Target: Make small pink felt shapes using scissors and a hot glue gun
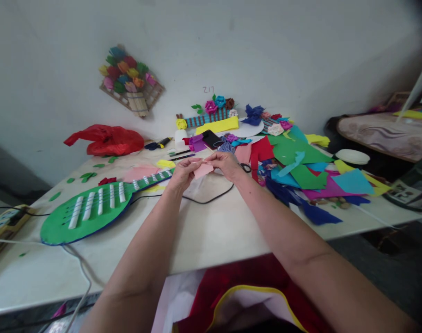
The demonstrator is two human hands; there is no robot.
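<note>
My left hand (183,172) and my right hand (225,164) meet above the middle of the white table (211,231). Both pinch a small pink piece of paper (203,170) between their fingertips, the left on its left edge and the right on its upper right edge. A thin wooden stick seems to run along the top of the paper, though it is too small to be sure. A black cable (211,198) curves on the table just below the hands.
A green racket-shaped paper craft (93,210) with white strips lies at the left. Colourful paper sheets (301,171) pile up at the right. Paper flowers (217,111), a phone (211,138), pens and a red plastic bag (107,139) sit by the wall. A white plate (352,156) lies far right.
</note>
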